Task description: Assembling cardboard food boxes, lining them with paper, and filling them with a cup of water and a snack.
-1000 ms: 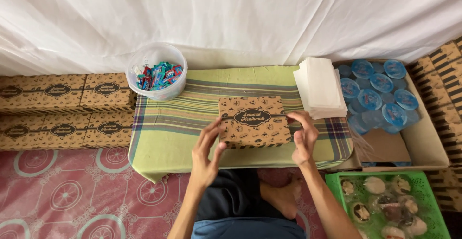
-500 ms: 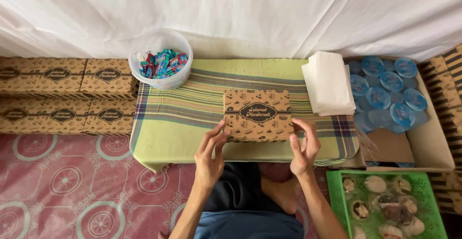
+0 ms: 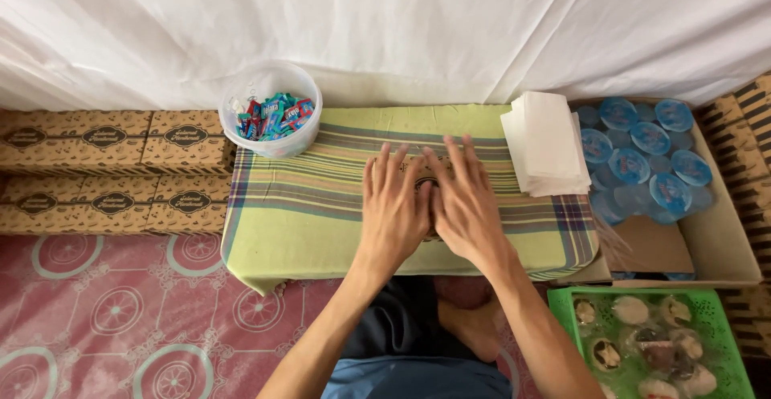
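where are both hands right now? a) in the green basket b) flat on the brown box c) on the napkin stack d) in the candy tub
b: the left hand and right hand lie palm-down, side by side, covering the brown box on the striped cloth.

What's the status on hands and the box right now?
Left hand and right hand flat, palms down on the printed brown box, fingers spread. Box sits on the striped cloth, mostly covered. Nothing in the way; candy tub and napkin stack stand apart.
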